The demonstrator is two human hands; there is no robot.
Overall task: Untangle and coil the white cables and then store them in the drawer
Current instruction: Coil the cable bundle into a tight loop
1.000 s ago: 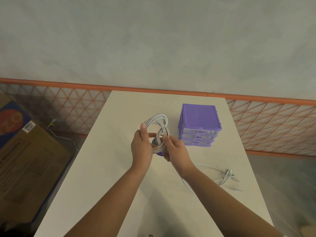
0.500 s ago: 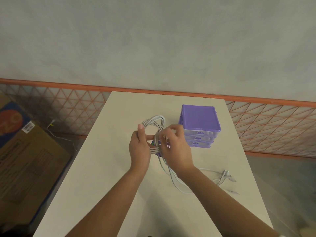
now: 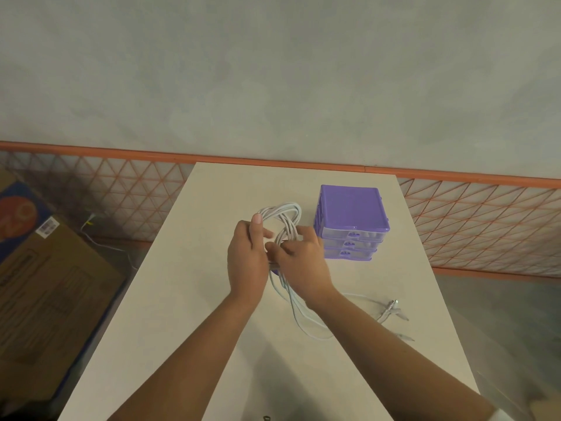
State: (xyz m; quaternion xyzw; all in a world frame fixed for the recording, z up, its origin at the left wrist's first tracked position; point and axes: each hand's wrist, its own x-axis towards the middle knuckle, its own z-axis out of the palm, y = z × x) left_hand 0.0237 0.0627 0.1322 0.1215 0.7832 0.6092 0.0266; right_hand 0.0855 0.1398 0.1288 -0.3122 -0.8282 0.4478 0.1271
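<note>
Both hands, left hand (image 3: 247, 262) and right hand (image 3: 300, 262), are clenching the white cable coil (image 3: 280, 221) above the surface (image 3: 188, 299), at nine o'clock of the purple drawer unit (image 3: 350, 223); the trailing cable tail (image 3: 306, 320) is risking snagging and loosening the loops.

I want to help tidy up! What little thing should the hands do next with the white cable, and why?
Probably wind one more loop. The left hand holds the coiled bundle upright, the right hand pinches it at the middle, and a loose tail hangs onto the table, its plugs lying flat. The purple drawer unit looks shut.
</note>
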